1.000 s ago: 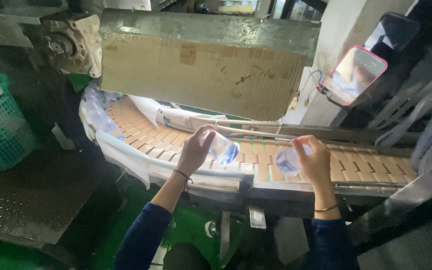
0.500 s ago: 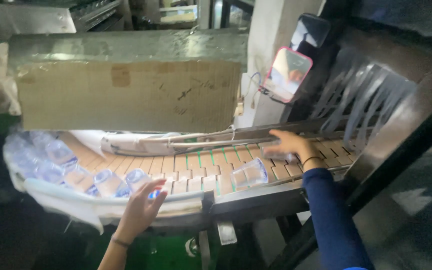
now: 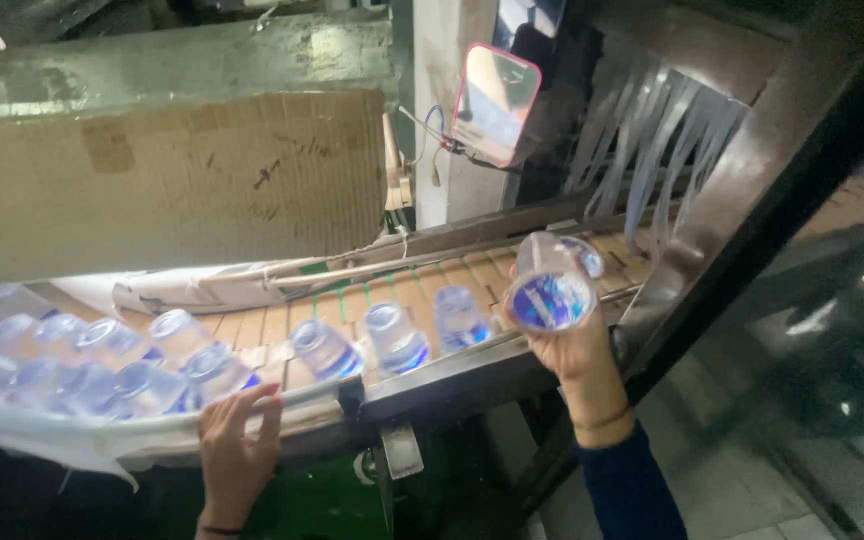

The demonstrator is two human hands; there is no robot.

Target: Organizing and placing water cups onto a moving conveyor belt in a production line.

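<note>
- The cardboard sheet [image 3: 167,185], brown, scuffed and matte, hangs as a hood over the back of the line, under a dull metal housing.
- The conveyor belt [image 3: 272,325] runs left to right in tan slatted links, edged by a metal side rail [image 3: 452,370] on the near side.
- At the far right, a curtain of grey plastic strips [image 3: 652,150] hangs over the belt's exit.
- A crumpled white plastic sheet [image 3: 52,435] drapes over the near edge at the left.
- A small mirror with a pink frame [image 3: 495,103] is fixed above the belt.
- A cluster of clear bottles [image 3: 82,360] with blue labels crowds the left of the belt; 3 more bottles [image 3: 392,338] stand spaced out towards the middle.
- The right hand [image 3: 577,350] grips 1 clear bottle [image 3: 550,283] from below, raised above the rail; the bottle's long axis tips towards the camera, its round end facing the viewer.
- The left hand [image 3: 234,450] lies open, fingers spread on the near edge, holding nothing; the clustered bottles sit just beyond its fingertips, up and away from it, and it is by far the nearer hand to them.
</note>
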